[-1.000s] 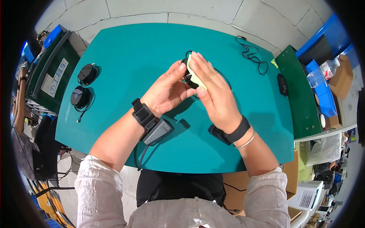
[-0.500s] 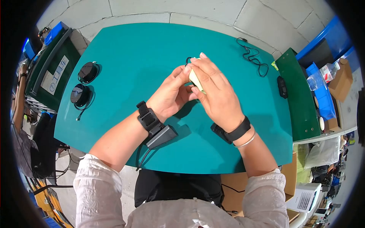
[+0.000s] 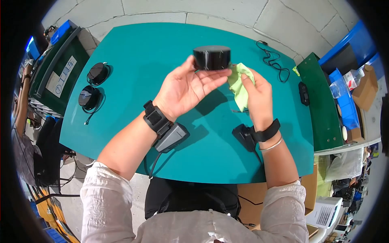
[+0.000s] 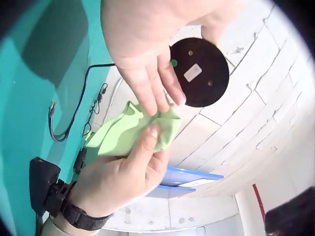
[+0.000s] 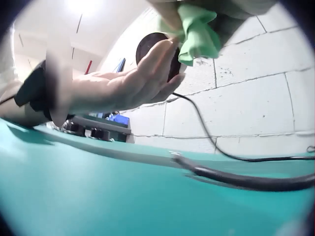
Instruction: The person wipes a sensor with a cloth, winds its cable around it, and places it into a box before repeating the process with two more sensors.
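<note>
A round black device (image 3: 212,58) is held up above the table by the left hand (image 3: 182,88), its thumb at one edge and fingers under it. In the left wrist view the device's flat underside (image 4: 199,72) shows a small white label and two screws. The right hand (image 3: 259,97) pinches a light green cloth (image 3: 240,87) between thumb and fingers, just right of the device. The left fingertips meet the cloth's edge in the left wrist view. A black cable (image 5: 197,115) hangs from the device in the right wrist view.
Two round black devices with coiled cables (image 3: 97,73) (image 3: 89,97) lie at the table's left. A black cable (image 3: 275,61) and a small black object (image 3: 303,93) lie at the right. Beyond the right edge stands a green panel (image 3: 318,101) with blue bins (image 3: 347,111).
The hands have moved apart. The device, earlier mostly covered between them, now shows upright in the left hand, and the cloth has come away to the right with the right hand.
</note>
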### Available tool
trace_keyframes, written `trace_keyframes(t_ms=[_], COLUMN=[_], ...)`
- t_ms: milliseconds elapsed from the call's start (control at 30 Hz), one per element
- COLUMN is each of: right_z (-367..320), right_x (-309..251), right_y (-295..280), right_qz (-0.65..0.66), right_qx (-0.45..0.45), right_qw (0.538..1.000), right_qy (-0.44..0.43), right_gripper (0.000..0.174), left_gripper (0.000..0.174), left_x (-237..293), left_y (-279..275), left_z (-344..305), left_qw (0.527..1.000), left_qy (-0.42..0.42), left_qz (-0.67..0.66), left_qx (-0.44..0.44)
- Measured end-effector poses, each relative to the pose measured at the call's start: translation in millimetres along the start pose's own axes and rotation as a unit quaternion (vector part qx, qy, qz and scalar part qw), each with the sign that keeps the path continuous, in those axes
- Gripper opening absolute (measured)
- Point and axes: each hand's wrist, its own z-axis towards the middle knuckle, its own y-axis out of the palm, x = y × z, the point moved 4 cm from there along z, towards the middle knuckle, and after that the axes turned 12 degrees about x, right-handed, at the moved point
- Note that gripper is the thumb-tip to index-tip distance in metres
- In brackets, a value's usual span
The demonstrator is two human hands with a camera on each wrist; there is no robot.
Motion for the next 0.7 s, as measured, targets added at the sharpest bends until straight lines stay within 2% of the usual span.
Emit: trace_keyframes(t_ms=[33, 67, 133, 167, 200, 233, 300, 333, 367, 400, 467, 500, 533, 633, 700], right_z=[0, 1, -3, -6, -8, -8, -5, -6, -5, -6, -10, -10, -10, -11, -10], right_x=[18, 20, 11, 2, 3, 4, 6, 10, 13, 11, 6, 5, 4, -4, -1], right_y=[2, 1, 11, 16, 18, 18, 19, 21, 20, 21, 23, 23, 22, 18, 19], right_qz=[0.185, 0.185, 0.395, 0.413, 0.414, 0.367, 0.305, 0.304, 0.26, 0.215, 0.21, 0.214, 0.217, 0.183, 0.178], right_qx=[0.006, 0.007, -0.017, -0.047, -0.041, -0.055, -0.072, -0.072, -0.043, -0.014, 0.013, 0.012, 0.011, 0.005, -0.02], right_qw=[0.958, 0.958, 0.868, 0.854, 0.854, 0.885, 0.928, 0.928, 0.952, 0.97, 0.97, 0.97, 0.97, 0.978, 0.978], right_qy=[0.219, 0.218, 0.3, 0.312, 0.313, 0.28, 0.202, 0.2, 0.158, 0.117, 0.124, 0.117, 0.11, 0.095, 0.111], right_gripper=[0.026, 0.026, 0.029, 0.032, 0.032, 0.034, 0.039, 0.039, 0.04, 0.041, 0.042, 0.042, 0.043, 0.044, 0.044], left_gripper=[0.053, 0.05, 0.048, 0.048, 0.049, 0.054, 0.057, 0.061, 0.06, 0.06, 0.053, 0.049, 0.049, 0.042, 0.041], left_x=[-2, -4, -5, -6, -7, -8, -12, -14, -18, -19, -18, -17, -14, 2, 10], left_y=[2, 2, 2, 3, 7, 8, 5, 2, 1, -1, -13, -10, -10, -1, 0], left_z=[0, 0, -1, -3, -4, -5, -3, -1, -1, 0, 0, 0, 0, 0, -2], left_qw=[1.0, 0.999, 0.997, 0.988, 0.972, 0.964, 0.962, 0.961, 0.956, 0.956, 0.929, 0.93, 0.93, 0.865, 0.856], left_qy=[-0.009, -0.02, -0.013, -0.007, -0.001, 0.007, 0.003, 0.004, 0.044, 0.045, 0.064, 0.071, 0.066, 0.093, 0.081], left_qz=[0.013, 0.027, 0.061, 0.146, 0.23, 0.265, 0.27, 0.273, 0.288, 0.287, 0.355, 0.35, 0.351, 0.493, 0.511], left_qx=[-0.022, -0.044, -0.043, -0.04, -0.038, -0.031, -0.035, -0.036, -0.03, -0.028, 0.079, 0.087, 0.087, 0.018, 0.016])
